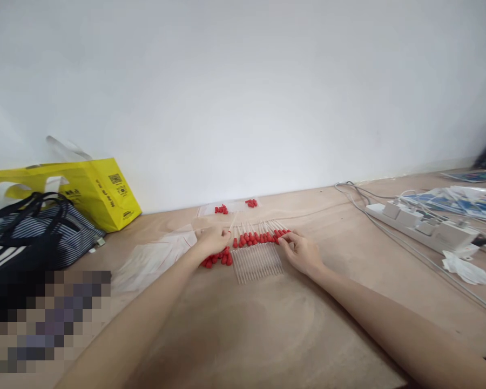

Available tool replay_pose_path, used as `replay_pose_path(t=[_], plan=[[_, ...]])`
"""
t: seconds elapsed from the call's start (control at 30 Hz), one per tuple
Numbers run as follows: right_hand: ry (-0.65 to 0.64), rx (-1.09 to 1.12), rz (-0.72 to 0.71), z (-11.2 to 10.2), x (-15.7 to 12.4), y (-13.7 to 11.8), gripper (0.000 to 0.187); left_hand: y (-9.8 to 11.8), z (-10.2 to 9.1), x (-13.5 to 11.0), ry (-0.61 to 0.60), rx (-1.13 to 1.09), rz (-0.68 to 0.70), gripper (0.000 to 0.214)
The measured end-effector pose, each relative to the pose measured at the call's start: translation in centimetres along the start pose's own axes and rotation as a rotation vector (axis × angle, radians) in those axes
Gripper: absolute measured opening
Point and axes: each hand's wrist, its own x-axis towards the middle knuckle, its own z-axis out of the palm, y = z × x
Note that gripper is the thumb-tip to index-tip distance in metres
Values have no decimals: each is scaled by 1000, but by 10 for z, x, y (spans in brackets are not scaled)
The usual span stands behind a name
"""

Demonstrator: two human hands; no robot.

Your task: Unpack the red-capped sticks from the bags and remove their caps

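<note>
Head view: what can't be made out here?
All in the head view:
Part of the loose red pile: covered by the left hand.
Whether the right hand grips a piece in the red row: too small to tell.
Whatever the pixelated patch covers: masked.
Part of the black bag: cut off by the left edge.
Small print on the yellow bag: blurred.

The wooden tabletop [227, 335] is busy; red pieces [253, 239] and thin rods [259, 266] centre; clear bags [156, 254] left; yellow bag [115, 194] far left; power strip [421, 231] right!
</note>
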Motion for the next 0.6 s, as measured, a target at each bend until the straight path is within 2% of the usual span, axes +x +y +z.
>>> replay_pose_path(t=[0.07,0.1,0.13,0.23,0.3,0.43,0.6], plan=[[37,40,-97,2,-1,-1,22,-8,-7,-27,-44,6,75,21],[62,66,-166,4,-2,-3,20,-12,-9,-41,-72,-5,142,19],[87,92,-235,5,-3,-5,20,-18,-8,-53,-79,-6,266,18],[153,121,-392,6,-8,-13,22,-32,2,-79,58,47,411,15],[147,94,-477,5,-12,-20,27,-36,12,-87,134,66,478,14],[38,-15,-663,3,-21,-33,31,-31,29,-91,201,84,596,16],[6,-96,-773,18,-26,-42,24,-24,34,-92,271,114,654,19]])
